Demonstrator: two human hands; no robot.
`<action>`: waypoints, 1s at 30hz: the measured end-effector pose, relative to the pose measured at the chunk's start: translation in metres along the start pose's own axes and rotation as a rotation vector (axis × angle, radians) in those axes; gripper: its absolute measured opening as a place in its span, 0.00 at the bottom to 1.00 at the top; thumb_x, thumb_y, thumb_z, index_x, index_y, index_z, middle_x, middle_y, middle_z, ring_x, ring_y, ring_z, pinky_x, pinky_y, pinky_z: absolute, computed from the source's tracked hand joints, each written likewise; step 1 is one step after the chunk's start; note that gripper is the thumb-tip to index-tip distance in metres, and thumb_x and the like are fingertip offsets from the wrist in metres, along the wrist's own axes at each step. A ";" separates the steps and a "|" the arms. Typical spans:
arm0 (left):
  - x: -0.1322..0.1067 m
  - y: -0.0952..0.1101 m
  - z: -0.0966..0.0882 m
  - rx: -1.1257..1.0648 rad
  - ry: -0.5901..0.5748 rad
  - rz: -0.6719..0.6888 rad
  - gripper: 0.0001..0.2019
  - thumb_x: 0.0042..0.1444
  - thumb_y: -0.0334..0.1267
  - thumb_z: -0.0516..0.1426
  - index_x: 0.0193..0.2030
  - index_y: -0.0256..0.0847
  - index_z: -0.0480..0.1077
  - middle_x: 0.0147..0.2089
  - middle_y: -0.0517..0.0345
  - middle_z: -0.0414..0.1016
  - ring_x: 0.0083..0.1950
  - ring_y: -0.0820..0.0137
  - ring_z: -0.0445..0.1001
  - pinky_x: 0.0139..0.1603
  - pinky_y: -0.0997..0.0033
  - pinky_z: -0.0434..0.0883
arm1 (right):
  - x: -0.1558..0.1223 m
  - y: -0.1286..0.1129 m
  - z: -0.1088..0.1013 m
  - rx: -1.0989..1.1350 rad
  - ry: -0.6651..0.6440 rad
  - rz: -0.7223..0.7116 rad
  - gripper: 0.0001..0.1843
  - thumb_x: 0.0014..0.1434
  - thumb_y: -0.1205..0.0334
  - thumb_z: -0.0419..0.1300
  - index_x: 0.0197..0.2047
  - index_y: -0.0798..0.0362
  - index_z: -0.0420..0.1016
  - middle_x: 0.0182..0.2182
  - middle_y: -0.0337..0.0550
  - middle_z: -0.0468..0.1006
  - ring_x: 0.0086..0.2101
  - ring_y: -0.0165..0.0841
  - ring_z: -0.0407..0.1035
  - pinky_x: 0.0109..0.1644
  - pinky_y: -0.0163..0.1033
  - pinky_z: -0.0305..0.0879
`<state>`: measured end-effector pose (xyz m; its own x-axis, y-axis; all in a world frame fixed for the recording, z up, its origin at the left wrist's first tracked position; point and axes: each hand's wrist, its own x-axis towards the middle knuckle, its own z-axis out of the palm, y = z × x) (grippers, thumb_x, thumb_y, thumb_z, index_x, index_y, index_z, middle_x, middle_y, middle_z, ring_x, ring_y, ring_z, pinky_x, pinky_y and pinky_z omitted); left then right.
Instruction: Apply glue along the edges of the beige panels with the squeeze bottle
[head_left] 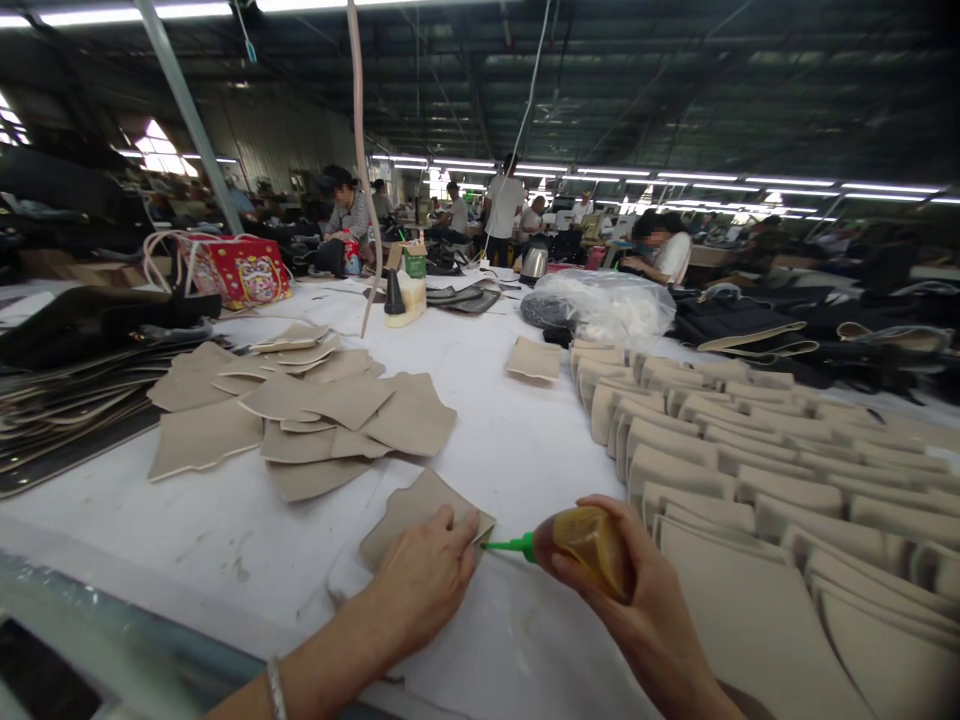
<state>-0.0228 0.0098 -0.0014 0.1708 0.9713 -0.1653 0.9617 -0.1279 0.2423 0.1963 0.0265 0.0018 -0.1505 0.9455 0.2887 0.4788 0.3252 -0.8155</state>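
Here right hand [646, 612] grips, perhaps, glue bottle [592, 545].

Near the front edge of the white work table [510, 440], the left hand [424, 580] presses flat on a beige cut fabric piece [409, 510]. The right hand [645, 610] grips an amber plastic squeeze bottle [589, 545]; its green nozzle [510, 546] touches the right edge of this piece. Overlapped rows of beige pieces [750, 470] fill the right side of the table.

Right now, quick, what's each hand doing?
Left hand: open, pressing down on a beige piece.
Right hand: closed around an amber bottle.
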 end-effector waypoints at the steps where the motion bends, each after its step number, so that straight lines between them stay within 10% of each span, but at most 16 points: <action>1: 0.000 -0.001 0.000 -0.008 0.005 0.002 0.19 0.63 0.38 0.40 0.58 0.51 0.60 0.43 0.54 0.69 0.38 0.64 0.74 0.38 0.66 0.68 | 0.000 0.000 0.000 -0.009 0.015 -0.003 0.23 0.54 0.48 0.63 0.49 0.48 0.62 0.34 0.38 0.74 0.31 0.36 0.71 0.36 0.39 0.69; 15: 0.003 -0.006 -0.002 -0.102 0.022 0.027 0.21 0.63 0.38 0.40 0.57 0.57 0.64 0.39 0.56 0.69 0.37 0.64 0.75 0.39 0.67 0.66 | -0.012 0.014 0.001 -0.183 0.057 -0.260 0.27 0.52 0.58 0.64 0.53 0.46 0.60 0.44 0.43 0.71 0.40 0.40 0.70 0.43 0.41 0.68; 30: 0.000 -0.007 -0.003 -0.093 0.011 0.023 0.21 0.61 0.38 0.42 0.60 0.55 0.62 0.42 0.56 0.70 0.38 0.63 0.74 0.40 0.65 0.67 | -0.012 -0.002 0.006 0.114 0.000 0.090 0.23 0.53 0.47 0.63 0.48 0.46 0.63 0.33 0.36 0.73 0.31 0.36 0.69 0.35 0.37 0.65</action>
<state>-0.0305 0.0109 0.0002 0.1900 0.9705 -0.1485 0.9335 -0.1317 0.3335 0.1926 0.0147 -0.0033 -0.1119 0.9708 0.2120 0.3894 0.2391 -0.8895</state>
